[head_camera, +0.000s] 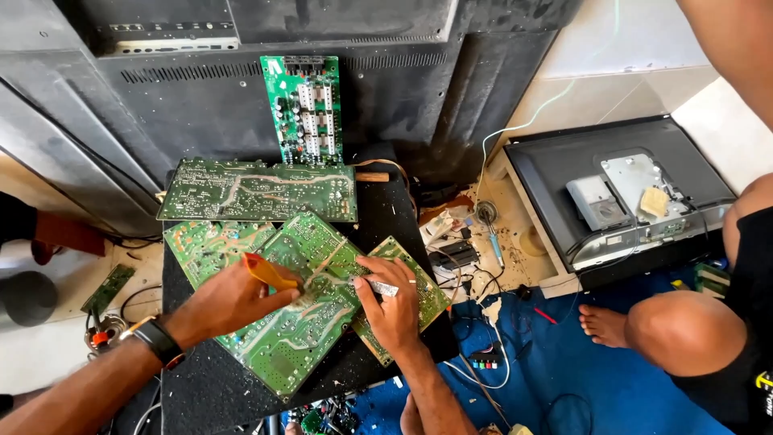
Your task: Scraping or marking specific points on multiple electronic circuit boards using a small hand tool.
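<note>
My left hand (229, 300) has its grip closed on an orange-handled tool (270, 272), its tip down on the large green circuit board (302, 310) lying solder side up on the black surface (209, 387), while my right hand (392, 306) presses on that board with a small pale strip (378, 286) pinched in its grip. I judge the work mid-way: this board is under the tool, while three other boards (258, 189) near it lie untouched.
</note>
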